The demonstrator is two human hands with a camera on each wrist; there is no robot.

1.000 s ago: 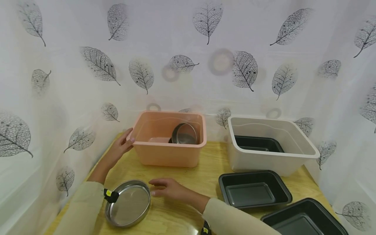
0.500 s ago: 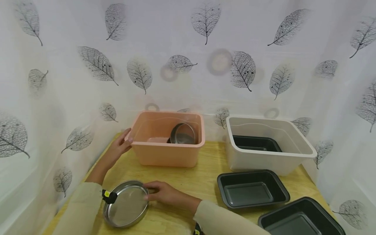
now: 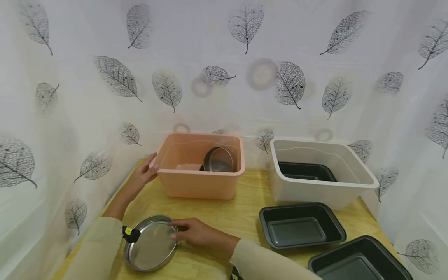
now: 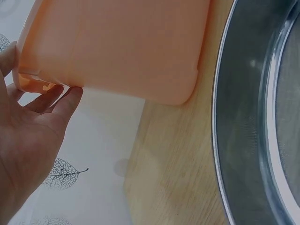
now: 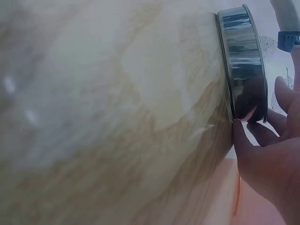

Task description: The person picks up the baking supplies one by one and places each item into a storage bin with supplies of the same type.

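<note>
A round sieve (image 3: pixel 151 247) with a shiny metal rim and a fine mesh lies on the wooden table at the front left. My right hand (image 3: pixel 194 231) pinches its right edge. In the right wrist view the thumb and fingers of that hand (image 5: pixel 269 152) close on the low metal wall of the sieve (image 5: pixel 241 58). Farther back, my left hand (image 3: pixel 141 177) holds the left rim of a pink plastic bin (image 3: pixel 199 186). The left wrist view shows the fingers of this hand (image 4: pixel 30 131) curled under the bin's lip. Inside the bin leans another round metal sieve (image 3: pixel 220 160).
A white bin (image 3: pixel 318 190) with a dark rectangular pan (image 3: pixel 308 171) inside stands at the back right. Before it lie a black baking pan (image 3: pixel 302 225) and another black pan (image 3: pixel 360 260). A leaf-print curtain (image 3: pixel 217 112) hangs behind and at both sides.
My right hand has moved left from beside the sieve and taken hold of its rim. My left hand stays on the pink bin, and the sieve lies where it was.
</note>
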